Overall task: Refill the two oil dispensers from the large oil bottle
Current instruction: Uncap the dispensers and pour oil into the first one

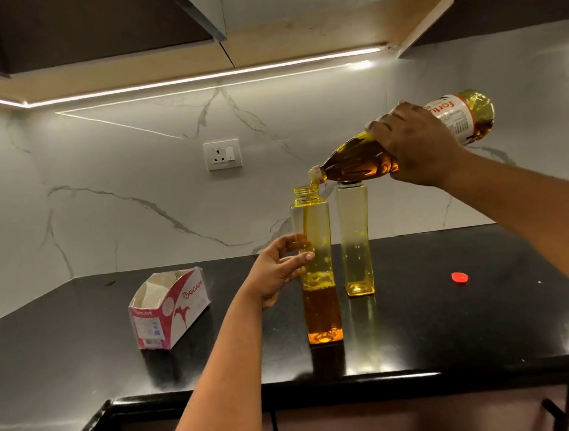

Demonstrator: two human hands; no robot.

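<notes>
Oil streams from the large bottle [403,139], gripped tilted by our right hand [414,145] at upper right, into the near dispenser [316,264] at frame centre. Our left hand [277,271] curls round it. We judge it roughly one-third full; the far dispenser [355,240], just right, remains nearly empty.

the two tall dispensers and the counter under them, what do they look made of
Tall square dispenser being filled: clear, yellow-tinted, probably plastic; the oil level shows through its walls and the neck is threaded. Second tall dispenser behind it: same clear glossy look, nearly empty. Black countertop: polished stone, perhaps granite; it mirrors the dispensers and lights.
</notes>
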